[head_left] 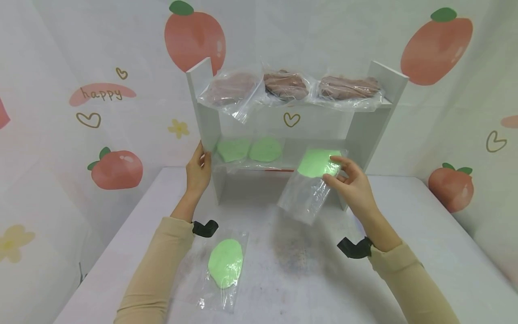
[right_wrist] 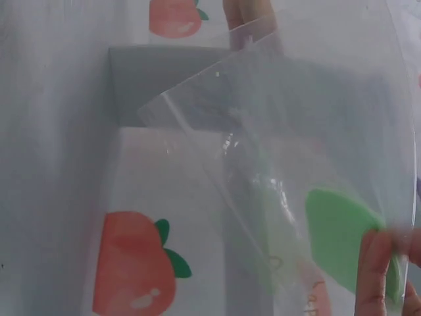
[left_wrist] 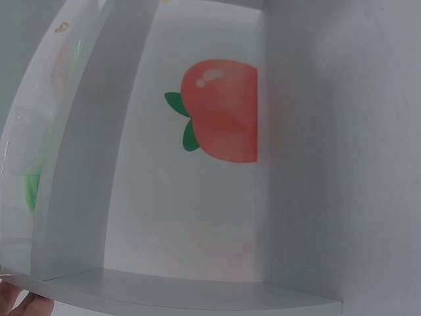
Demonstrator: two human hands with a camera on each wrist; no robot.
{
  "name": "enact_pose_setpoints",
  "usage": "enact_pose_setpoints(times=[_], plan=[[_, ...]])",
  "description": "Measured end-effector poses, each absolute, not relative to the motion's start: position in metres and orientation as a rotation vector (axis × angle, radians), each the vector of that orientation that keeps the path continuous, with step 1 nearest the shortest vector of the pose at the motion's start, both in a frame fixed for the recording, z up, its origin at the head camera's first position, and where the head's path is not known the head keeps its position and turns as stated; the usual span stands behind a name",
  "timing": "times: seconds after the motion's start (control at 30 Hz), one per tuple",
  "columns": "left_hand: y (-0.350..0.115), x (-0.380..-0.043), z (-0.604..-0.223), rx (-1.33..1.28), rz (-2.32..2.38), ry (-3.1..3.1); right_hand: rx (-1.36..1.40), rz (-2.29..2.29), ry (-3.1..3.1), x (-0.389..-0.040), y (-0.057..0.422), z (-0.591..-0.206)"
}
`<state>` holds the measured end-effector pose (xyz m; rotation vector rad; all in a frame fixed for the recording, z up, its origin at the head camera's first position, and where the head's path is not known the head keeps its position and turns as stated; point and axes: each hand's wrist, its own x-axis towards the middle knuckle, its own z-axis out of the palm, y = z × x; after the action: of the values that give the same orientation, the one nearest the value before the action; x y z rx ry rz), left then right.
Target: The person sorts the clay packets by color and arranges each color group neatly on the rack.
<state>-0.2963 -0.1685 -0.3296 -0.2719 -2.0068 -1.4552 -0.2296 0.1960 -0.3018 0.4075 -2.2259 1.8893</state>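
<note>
My right hand (head_left: 356, 186) pinches a clear plastic bag (head_left: 305, 198) between thumb and fingers, right where a flat green piece (head_left: 317, 163) sits in its upper end. The bag hangs tilted in front of the middle shelf's right part, its clear end pointing down and left. In the right wrist view, fingertips (right_wrist: 373, 266) press the bag over the green piece (right_wrist: 339, 240). My left hand (head_left: 198, 171) rests against the outer left side of the white shelf unit (head_left: 208, 121), fingers pointing up. Two bagged green pieces (head_left: 265, 149) lie side by side on the middle shelf.
Three bags with brownish contents (head_left: 285, 85) lie along the top shelf, overhanging its front edge. Another bagged green piece (head_left: 225, 263) lies on the white table (head_left: 291, 288), near the left forearm. Behind the unit hangs a fruit-printed cloth (head_left: 133, 45).
</note>
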Motion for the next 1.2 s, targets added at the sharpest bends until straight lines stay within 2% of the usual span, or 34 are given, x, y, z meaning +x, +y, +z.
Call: enact_pose_setpoints(times=[0.97, 1.2], plan=[[-0.168, -0.298, -0.327, -0.208, -1.520, -2.054, 0.030, 1.744, -2.359, -0.284, 0.173, -0.297], [-0.168, -0.294, -0.323, -0.211, -1.503, -2.067, 0.034, 1.720, -2.406, -0.296, 0.168, -0.293]])
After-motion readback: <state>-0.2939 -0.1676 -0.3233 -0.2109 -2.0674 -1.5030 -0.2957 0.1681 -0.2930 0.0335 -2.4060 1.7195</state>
